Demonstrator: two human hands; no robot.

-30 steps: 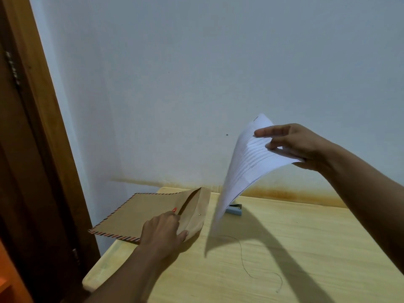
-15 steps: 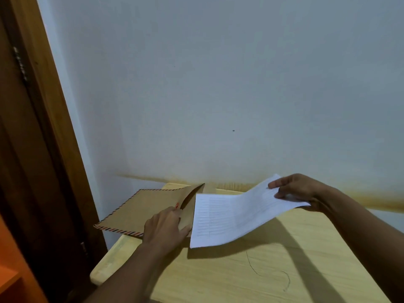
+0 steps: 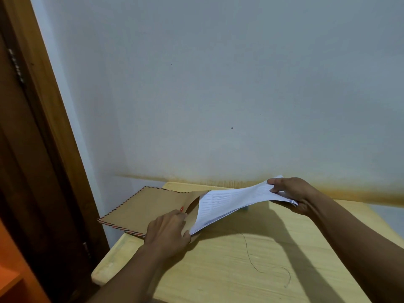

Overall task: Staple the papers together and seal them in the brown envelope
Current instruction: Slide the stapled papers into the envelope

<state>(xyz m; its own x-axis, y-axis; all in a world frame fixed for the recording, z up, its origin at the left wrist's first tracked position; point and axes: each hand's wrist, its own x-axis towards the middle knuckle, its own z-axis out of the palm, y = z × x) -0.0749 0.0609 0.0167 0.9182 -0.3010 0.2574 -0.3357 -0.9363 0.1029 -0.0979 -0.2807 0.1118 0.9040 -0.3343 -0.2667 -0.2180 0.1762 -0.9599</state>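
A brown envelope point(image 3: 148, 206) with a red-and-black striped border lies on the left of the wooden table point(image 3: 229, 270), part of it overhanging the table's left edge. My left hand point(image 3: 167, 231) holds the envelope's mouth open at its right end. A stack of white printed papers point(image 3: 229, 201) stretches from my right hand point(image 3: 293, 193), which grips its right end, down to the envelope. The papers' left edge sits just inside the open mouth. A small bit of a blue stapler point(image 3: 244, 208) shows beneath the papers.
A pale wall point(image 3: 218, 95) with a yellowish stain along its base stands right behind the table. A dark wooden door frame point(image 3: 43, 138) runs down the left. A thin dark thread point(image 3: 251, 256) lies on the tabletop. An orange surface point(image 3: 11, 278) shows at the bottom left.
My right hand has brought the papers down from held high and swung them left, so their left edge has now entered the envelope's mouth. My left hand has stayed on the envelope.
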